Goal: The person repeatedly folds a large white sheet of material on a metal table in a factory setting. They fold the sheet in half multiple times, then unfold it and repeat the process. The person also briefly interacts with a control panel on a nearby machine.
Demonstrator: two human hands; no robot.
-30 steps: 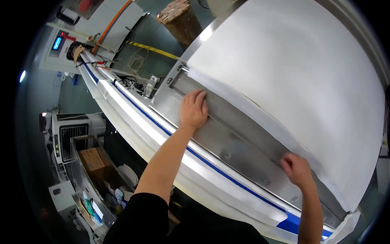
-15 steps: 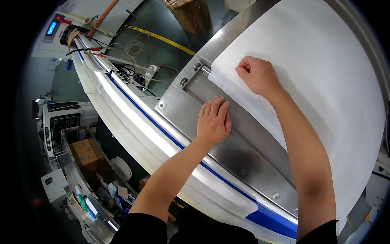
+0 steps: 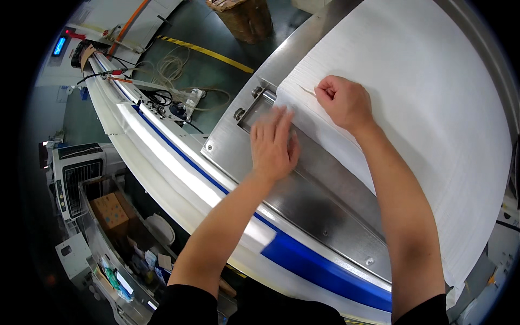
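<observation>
A large stack of thin white sheets (image 3: 411, 70), paper or cloth, covers the right side of a steel table (image 3: 346, 238). My right hand (image 3: 345, 103) rests on the stack near its far left corner. Its fingers are curled in a pinch on the top white sheet, and a thin raised edge runs to the fingertips. What lies inside the fist is hidden. My left hand (image 3: 274, 143) is over the recessed steel channel (image 3: 325, 162) beside the stack. Its fingers are stretched out toward the sheets' near edge and smeared by motion; I see nothing held.
A white padded rail with a blue strip (image 3: 325, 276) runs along the table's near side. Metal knobs (image 3: 239, 114) sit at the channel's far end. Beyond lie coiled hoses (image 3: 172, 67) and a brown bin (image 3: 246, 21). A cardboard box (image 3: 110, 210) stands in a cart at left.
My left hand has moved up and slightly left, toward the sheets' corner, fingers straighter. My right hand stays nearly in place. A raised sheet edge now shows by its fingertips. More blue strip is uncovered.
</observation>
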